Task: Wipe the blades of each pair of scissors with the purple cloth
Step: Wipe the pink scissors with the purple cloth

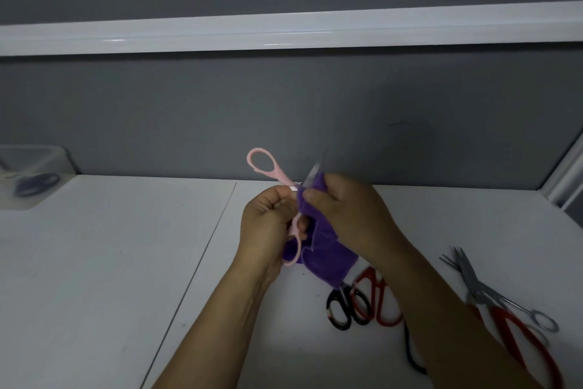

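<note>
**Pink scissors up, cloth on the blades**

We see the left hand [268,221] curled round the lower loop of the pink scissors [262,165], held above the table [110,246], with the other loop sticking up to the far left. The right hand [344,215] pinches the purple cloth [325,253] around the blades [313,172]; their blurred tips poke out above the fingers. The cloth hangs down between the hands. Near right lie black scissors [342,309], red scissors [383,300] and steel scissors [492,294]. Far left, a tub [47,155] holds a blue pair [36,183].
</note>
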